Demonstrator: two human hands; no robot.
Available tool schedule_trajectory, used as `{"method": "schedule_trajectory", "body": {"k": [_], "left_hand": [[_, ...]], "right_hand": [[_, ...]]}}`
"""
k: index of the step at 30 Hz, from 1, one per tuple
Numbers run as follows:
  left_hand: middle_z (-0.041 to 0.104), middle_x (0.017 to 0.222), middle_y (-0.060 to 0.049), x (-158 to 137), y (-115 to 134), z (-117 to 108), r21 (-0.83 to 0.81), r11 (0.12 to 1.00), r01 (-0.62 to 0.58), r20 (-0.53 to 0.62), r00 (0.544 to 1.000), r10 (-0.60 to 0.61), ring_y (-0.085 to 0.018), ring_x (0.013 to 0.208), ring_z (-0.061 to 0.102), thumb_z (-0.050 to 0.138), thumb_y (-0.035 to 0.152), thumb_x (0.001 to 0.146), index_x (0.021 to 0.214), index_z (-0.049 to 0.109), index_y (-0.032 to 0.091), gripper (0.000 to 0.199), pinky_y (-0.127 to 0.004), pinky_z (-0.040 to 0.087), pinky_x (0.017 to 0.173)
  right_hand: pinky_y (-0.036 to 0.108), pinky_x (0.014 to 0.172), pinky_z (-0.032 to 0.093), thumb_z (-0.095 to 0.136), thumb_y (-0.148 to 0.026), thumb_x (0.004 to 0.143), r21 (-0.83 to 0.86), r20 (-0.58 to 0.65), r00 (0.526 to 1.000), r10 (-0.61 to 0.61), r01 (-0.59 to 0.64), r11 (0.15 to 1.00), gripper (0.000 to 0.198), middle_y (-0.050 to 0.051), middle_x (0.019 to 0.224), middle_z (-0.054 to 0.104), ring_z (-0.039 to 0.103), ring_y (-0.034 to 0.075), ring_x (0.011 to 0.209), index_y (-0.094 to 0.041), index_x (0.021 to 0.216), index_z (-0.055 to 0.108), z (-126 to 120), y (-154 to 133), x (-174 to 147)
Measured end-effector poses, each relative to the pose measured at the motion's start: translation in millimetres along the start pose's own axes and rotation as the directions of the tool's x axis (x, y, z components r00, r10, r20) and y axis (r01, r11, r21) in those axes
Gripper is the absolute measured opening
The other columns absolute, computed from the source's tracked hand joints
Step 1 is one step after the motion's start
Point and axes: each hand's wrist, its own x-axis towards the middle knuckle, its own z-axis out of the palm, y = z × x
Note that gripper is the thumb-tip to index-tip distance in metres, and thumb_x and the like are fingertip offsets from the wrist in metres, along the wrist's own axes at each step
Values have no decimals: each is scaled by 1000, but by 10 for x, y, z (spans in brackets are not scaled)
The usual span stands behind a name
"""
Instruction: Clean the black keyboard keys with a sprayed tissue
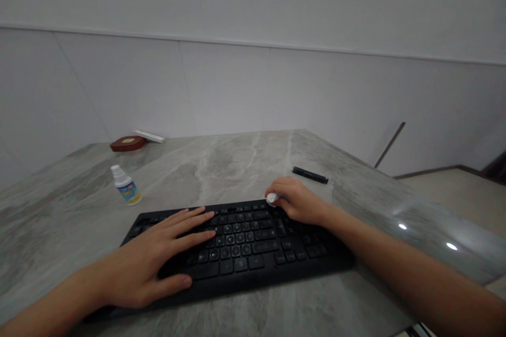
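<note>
A black keyboard (237,253) lies on the grey marbled table. My left hand (154,253) rests flat across its left side, fingers spread over the keys, holding nothing. At the keyboard's upper right, my right hand (296,200) pinches a small white wad (272,198) between closed fingers, close to the back edge of the keys. Most of the wad is hidden inside the hand, so its exact kind does not show. Behind my right hand lies a short black bar (310,174).
A white bottle with a blue and yellow label (128,188) stands back left. Farther off, near the wall, sit a reddish-brown wooden object (127,143) and a white strip (149,136). The table (233,168) meets the pale wall behind; its right edge drops to the floor.
</note>
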Motion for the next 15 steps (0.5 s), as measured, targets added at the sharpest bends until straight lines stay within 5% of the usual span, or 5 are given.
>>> {"method": "schedule_trajectory", "body": {"k": [9,15], "left_hand": [[24,161,-5,17,0,34,41,999,6,49,999,-8,-38,144,27,62,42,90,152,26,38,73,-62,27,114],[34,156,-13,530,221,51,41,990,-137,4,991,137,-38,141,33,59,50,91,152,32,24,72,-61,27,114]], "right_hand": [[37,83,44,54,-5,82,-84,3,999,35,-34,996,20,7,88,69,61,21,87,-17,89,67,26,-23,12],[39,85,43,53,-5,83,-133,30,999,23,-19,991,21,8,90,70,61,21,88,-17,92,67,9,-29,21]]}}
